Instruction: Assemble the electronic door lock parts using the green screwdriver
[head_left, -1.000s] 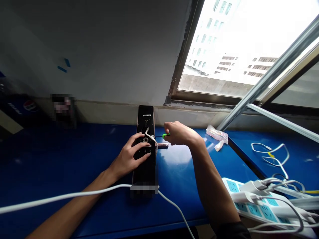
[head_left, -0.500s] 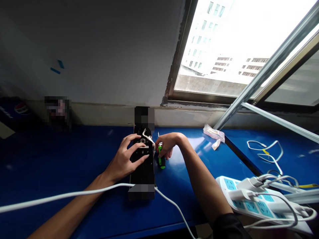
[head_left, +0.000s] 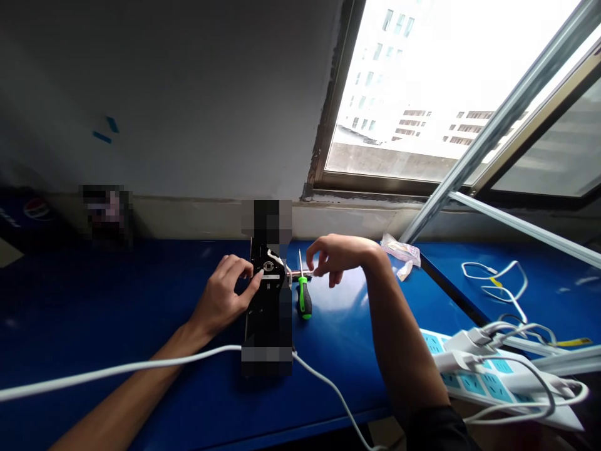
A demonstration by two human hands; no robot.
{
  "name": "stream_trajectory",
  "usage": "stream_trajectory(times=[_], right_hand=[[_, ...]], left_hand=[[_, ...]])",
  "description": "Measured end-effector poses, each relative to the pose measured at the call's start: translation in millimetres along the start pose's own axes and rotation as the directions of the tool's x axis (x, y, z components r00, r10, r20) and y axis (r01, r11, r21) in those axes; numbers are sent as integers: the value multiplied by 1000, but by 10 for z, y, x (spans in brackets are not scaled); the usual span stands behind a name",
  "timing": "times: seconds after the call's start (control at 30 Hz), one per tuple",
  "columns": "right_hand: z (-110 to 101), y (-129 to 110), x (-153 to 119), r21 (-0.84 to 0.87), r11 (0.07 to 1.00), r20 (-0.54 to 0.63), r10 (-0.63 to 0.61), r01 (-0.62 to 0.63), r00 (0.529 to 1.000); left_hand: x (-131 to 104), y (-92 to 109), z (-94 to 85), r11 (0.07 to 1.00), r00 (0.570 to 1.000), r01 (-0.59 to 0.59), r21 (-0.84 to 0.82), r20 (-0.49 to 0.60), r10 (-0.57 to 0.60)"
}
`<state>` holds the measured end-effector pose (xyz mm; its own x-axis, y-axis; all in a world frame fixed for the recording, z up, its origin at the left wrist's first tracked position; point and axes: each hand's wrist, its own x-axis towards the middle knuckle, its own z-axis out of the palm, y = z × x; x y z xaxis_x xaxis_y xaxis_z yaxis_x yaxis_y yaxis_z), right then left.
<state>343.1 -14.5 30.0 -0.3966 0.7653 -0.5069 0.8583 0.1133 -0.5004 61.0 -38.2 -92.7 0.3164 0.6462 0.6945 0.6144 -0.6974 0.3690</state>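
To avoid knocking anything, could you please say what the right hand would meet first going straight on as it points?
Probably the green and black screwdriver, at its metal shaft, just left of the right hand; depth is unclear, so it might pass above.

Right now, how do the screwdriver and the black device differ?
The screwdriver is slim and short; the black device is wider and longer. The screwdriver has a green-and-black handle and a metal shaft, while the black device carries a white label. The thumb of the left hand is over the black device; no hand grips the screwdriver. Both lie with their length running towards the wall.
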Motion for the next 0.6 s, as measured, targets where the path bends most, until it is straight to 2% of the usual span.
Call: stream_trajectory(times=[0.07, 0.13, 0.2, 0.27, 0.33, 0.47, 0.6], right_hand=[[-26, -98, -199, -56, 996, -167, -76, 67, 983], [-31, -192, -352, -156, 965, -348, -251, 209, 903], [-21, -259, -440, -206, 943, -449, -329, 262, 830], [-6, -290, -469, -238, 933, -481, -353, 269, 802], [12, -297, -461, -264, 932, -441, -347, 250, 828], [51, -295, -417, -276, 945, -259, -250, 177, 933], [78, -305, -390, -281, 945, -249, -240, 167, 938]], left_hand=[[17, -17, -30, 1000, 999, 23, 0, -27, -23], [27, -36, -53, 999, 998, 31, 12, -64, -30], [31, -54, -67, 999, 996, 28, 19, -84, -26], [31, -70, -71, 1000, 997, 21, 21, -73, -20], [29, -85, -70, 1000, 999, 11, 29, -48, -9], [26, -105, -66, 999, 1000, 16, 43, -10, -16], [24, -113, -68, 998, 999, 31, 47, 7, -31]])
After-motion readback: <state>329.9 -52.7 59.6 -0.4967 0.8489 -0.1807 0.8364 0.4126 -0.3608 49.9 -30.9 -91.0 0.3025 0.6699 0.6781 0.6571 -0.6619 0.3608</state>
